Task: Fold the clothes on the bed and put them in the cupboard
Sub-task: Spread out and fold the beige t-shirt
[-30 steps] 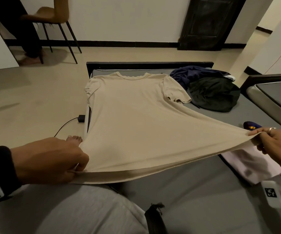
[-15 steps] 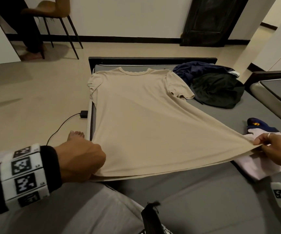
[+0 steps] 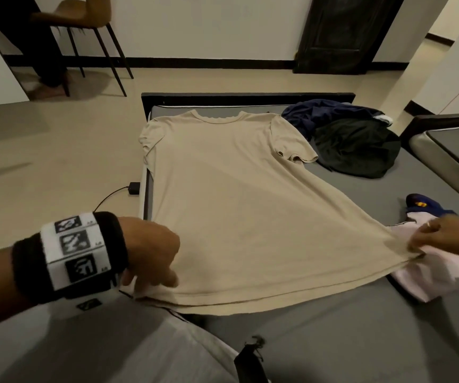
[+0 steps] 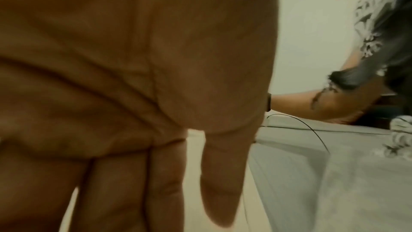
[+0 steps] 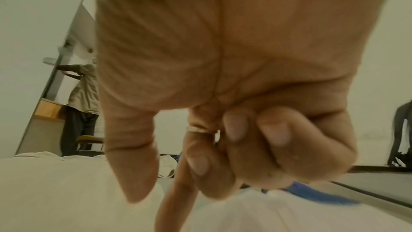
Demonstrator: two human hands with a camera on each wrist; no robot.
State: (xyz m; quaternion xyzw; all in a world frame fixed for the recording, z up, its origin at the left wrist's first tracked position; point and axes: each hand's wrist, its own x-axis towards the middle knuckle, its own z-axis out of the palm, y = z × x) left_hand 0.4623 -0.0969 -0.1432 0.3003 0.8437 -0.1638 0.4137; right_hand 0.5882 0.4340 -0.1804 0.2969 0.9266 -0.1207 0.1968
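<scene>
A beige T-shirt [image 3: 231, 205] is seen spread flat on the grey bed [image 3: 347, 341], collar toward the far end, its left side along the bed's left edge. The left hand [image 3: 151, 255] is placed at the near left corner of the hem; in the left wrist view its fingers [image 4: 220, 179] are seen extended and slightly spread, so the hand is noted as loose, touching the cloth rather than clamped. The right hand [image 3: 443, 239] is held at the near right hem corner, where the fabric is drawn to a point; thumb and index finger are extended down to the cloth, the other fingers [image 5: 276, 135] curled in, and a pinch on the hem is recorded. A pale pink garment [image 3: 438, 277] lies under and beside the right hand, with a blue item [image 3: 421, 205] just beyond it. A navy garment [image 3: 327, 111] and a black garment [image 3: 358, 147] are heaped at the far right of the bed, touching each other. A chair [image 3: 84, 15] stands on the floor beyond.
</scene>
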